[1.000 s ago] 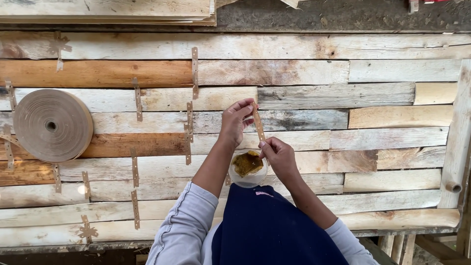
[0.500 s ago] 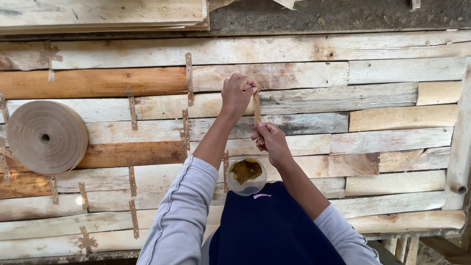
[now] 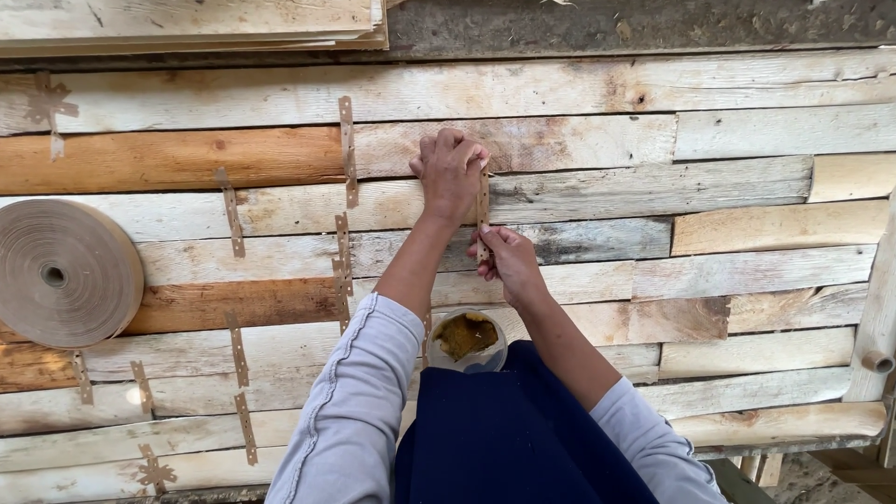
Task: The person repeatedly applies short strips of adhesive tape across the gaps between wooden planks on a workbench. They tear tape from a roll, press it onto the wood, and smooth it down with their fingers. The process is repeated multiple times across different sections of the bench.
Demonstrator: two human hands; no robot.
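Fingers of our left hand (image 3: 450,173) and right hand (image 3: 505,261) pinch opposite ends of a paper tape strip (image 3: 483,210) against the veneer boards (image 3: 579,201).

Your left hand (image 3: 450,173) presses the top of a narrow brown perforated paper strip (image 3: 483,213) onto pale, weathered wooden boards (image 3: 597,196), while your right hand (image 3: 507,261) pinches its lower end. A small clear bowl of brownish paste (image 3: 467,338) sits near your lap, and a large roll of brown paper tape (image 3: 63,273) lies far left.
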